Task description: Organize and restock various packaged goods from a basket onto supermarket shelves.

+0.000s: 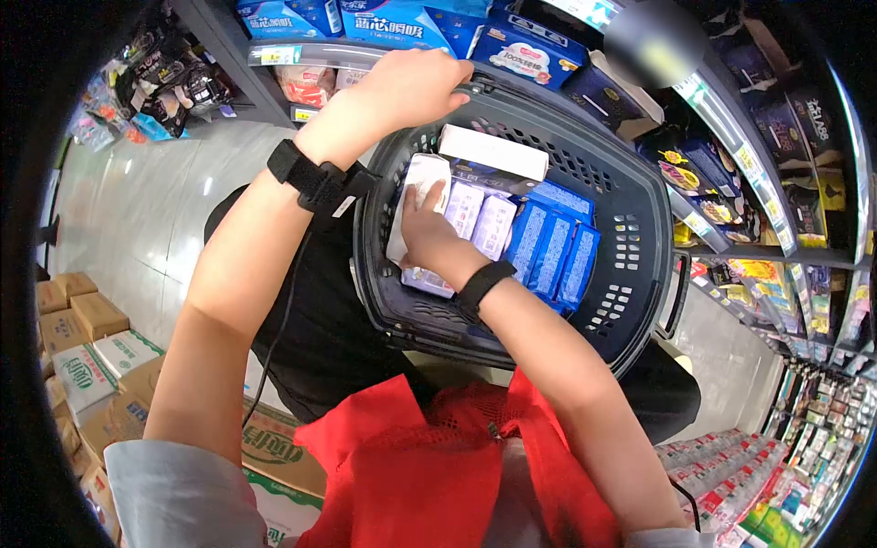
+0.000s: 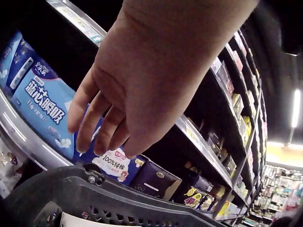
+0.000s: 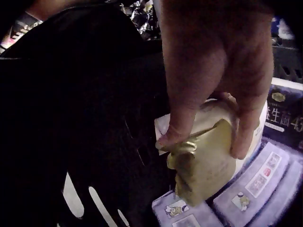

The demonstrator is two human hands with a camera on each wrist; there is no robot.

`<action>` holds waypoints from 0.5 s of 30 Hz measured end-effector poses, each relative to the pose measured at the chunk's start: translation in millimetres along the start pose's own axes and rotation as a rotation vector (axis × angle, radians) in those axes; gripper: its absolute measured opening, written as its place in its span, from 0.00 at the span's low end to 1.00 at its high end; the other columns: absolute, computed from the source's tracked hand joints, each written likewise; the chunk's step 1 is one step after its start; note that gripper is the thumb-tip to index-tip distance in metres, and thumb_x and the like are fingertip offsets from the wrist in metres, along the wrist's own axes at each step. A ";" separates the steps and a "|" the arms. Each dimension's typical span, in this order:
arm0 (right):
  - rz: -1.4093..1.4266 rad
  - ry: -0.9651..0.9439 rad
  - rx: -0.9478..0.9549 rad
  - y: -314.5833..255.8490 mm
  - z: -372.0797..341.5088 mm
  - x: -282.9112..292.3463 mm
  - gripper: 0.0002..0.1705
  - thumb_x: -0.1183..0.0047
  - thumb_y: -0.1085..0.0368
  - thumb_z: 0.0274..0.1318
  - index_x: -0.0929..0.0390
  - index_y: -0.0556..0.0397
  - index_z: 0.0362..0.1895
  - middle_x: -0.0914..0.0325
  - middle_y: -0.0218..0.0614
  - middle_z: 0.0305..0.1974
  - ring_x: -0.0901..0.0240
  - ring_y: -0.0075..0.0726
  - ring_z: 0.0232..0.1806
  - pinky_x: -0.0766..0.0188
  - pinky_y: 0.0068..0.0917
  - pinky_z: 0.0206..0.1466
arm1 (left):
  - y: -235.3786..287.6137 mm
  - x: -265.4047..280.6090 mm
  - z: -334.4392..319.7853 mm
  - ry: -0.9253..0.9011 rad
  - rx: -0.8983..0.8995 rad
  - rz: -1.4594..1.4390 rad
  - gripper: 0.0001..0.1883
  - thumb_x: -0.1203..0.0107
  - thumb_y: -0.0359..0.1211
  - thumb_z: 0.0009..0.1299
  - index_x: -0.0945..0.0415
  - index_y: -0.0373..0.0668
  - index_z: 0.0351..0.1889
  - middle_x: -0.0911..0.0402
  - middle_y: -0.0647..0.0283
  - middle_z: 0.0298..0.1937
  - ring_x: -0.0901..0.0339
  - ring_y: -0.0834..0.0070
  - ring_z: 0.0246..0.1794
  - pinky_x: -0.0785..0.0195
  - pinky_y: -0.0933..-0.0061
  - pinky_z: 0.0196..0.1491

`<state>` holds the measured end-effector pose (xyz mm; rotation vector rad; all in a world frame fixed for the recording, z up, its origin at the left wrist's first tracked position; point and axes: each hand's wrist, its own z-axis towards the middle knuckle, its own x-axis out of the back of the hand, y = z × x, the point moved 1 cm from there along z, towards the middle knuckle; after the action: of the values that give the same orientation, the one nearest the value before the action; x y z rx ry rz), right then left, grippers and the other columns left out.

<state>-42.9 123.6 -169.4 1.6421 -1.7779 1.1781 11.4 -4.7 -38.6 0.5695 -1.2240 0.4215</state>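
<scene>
Left hand (image 1: 409, 87): near the rim of the basket (image 1: 641, 183) at eleven o'clock, fingers loosely extended, holding nothing. Right hand (image 1: 431, 236): lowered inside, thumb and fingers spread around, gripping, white-and-gold packet (image 1: 422, 168) at nine o'clock. Lilac packs (image 1: 494, 224): beside packet. Blue packs (image 1: 554, 247): four o'clock.

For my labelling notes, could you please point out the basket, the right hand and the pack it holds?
Basket (image 1: 645, 194): head view, inner wall.
Right hand (image 1: 432, 237): head view, its back.
Pack (image 3: 206, 163): right wrist view, yellowish end.
</scene>
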 end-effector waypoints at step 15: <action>0.207 0.152 0.042 33.4 3.1 19.5 0.61 0.32 0.55 0.35 0.57 0.62 0.69 0.66 0.81 0.63 0.29 0.68 0.48 0.31 0.41 0.54 | -34.6 -54.8 12.3 -0.160 0.155 -0.100 0.18 0.44 0.29 0.54 0.31 0.45 0.44 0.22 0.45 0.35 0.25 0.47 0.41 0.33 0.51 0.44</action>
<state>-78.0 107.4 -165.1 1.3754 -1.8710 1.4010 6.5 -39.6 -94.3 0.8060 -1.3163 0.3940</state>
